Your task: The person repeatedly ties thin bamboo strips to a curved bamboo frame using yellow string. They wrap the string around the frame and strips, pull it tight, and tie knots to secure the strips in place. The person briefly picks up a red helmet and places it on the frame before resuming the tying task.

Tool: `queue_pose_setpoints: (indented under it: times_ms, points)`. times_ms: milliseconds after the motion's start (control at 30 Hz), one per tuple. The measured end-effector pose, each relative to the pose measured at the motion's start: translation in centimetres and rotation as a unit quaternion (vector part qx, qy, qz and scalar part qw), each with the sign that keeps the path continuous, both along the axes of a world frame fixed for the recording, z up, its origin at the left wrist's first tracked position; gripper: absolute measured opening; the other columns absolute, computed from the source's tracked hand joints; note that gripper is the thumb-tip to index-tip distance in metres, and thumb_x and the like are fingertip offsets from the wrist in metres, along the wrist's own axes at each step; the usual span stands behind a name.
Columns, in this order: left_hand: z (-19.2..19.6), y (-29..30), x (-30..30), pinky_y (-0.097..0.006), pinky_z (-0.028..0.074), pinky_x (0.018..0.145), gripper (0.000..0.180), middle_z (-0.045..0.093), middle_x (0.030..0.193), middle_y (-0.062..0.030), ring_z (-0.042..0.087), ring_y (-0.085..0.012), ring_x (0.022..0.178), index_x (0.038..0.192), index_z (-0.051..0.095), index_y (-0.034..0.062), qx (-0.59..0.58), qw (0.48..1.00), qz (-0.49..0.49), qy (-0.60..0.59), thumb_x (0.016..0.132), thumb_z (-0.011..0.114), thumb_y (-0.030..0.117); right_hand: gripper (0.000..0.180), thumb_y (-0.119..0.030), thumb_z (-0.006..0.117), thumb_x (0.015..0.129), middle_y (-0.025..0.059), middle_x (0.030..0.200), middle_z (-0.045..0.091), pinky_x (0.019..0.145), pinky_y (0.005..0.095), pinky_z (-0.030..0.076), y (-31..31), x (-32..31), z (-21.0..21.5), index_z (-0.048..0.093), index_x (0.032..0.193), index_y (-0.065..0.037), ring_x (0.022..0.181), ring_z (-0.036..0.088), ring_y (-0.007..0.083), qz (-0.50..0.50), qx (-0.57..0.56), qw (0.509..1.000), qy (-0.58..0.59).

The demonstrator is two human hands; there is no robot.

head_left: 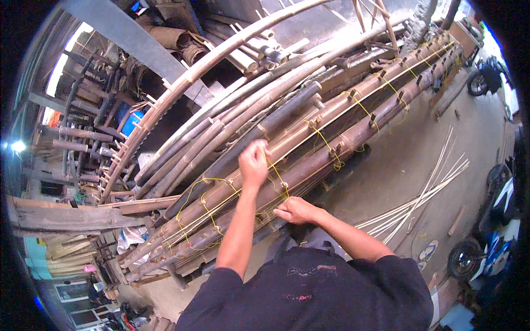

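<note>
A long bamboo frame runs from lower left to upper right, with a far bamboo pole (pixel 332 110) and a near bamboo pole (pixel 353 132). Yellow cord (pixel 277 171) is looped across both poles at intervals, around small pegs. Closed and raised over the far pole, my left hand (pixel 254 164) grips this cord, which slants from its fingers toward the near pole. At the near pole's close side my right hand (pixel 298 211) is closed too; what its fingers hold, if anything, is hidden. A thin pale strip (pixel 303 142) lies lengthwise between the poles.
More bamboo poles (pixel 232 124) are stacked behind the frame. A curved pegged bamboo piece (pixel 199 66) arches over the far side. Several pale strips (pixel 411 207) lie on the floor at right, near motorcycles (pixel 465 258). A wooden beam (pixel 77 218) juts in from the left.
</note>
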State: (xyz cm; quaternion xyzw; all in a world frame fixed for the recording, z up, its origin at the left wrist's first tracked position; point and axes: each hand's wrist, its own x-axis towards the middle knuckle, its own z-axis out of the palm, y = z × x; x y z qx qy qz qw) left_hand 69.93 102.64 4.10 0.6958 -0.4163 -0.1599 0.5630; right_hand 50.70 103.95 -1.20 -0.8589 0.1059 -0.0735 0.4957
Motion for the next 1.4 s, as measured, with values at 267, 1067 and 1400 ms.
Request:
queue_pose_setpoints:
  times_ms: [267,1067,1400]
  points:
    - [-5.9,-3.4,8.5,-0.047,0.052,0.079,0.033,0.070,0.095,-0.0212,0.068,-0.0389,0.090,0.100,0.071,0.0072,0.170,0.958,0.143,-0.182,0.095,0.050,0.033,0.037,-0.027,0.058,0.091,0.0139,0.060,0.060,0.093,0.0447,0.047,2.6,0.5,-1.4,0.059,0.060,-0.006,0.068,0.063,0.0340,-0.057,-0.236,0.970,-0.023]
    - [-5.4,18.0,8.1,-0.056,0.048,0.081,0.031,0.068,0.089,-0.0251,0.063,-0.0475,0.090,0.111,0.066,0.0089,0.259,0.954,-0.040,-0.147,0.097,0.050,0.031,0.057,-0.050,0.048,0.100,0.0105,0.081,0.067,0.077,0.0359,0.050,2.4,21.4,4.4,0.069,0.093,0.002,0.077,0.062,0.0197,-0.052,0.120,0.991,-0.017]
    - [-2.4,15.3,8.3,-0.033,0.051,0.068,0.022,0.071,0.078,-0.0098,0.067,-0.0172,0.076,0.088,0.070,0.0026,0.139,0.989,-0.033,-0.045,0.096,0.051,0.009,0.044,-0.033,0.052,0.097,0.0226,0.068,0.059,0.067,0.0512,0.047,12.9,6.5,-1.2,0.059,0.069,0.001,0.071,0.059,0.0438,0.009,0.056,0.998,-0.002]
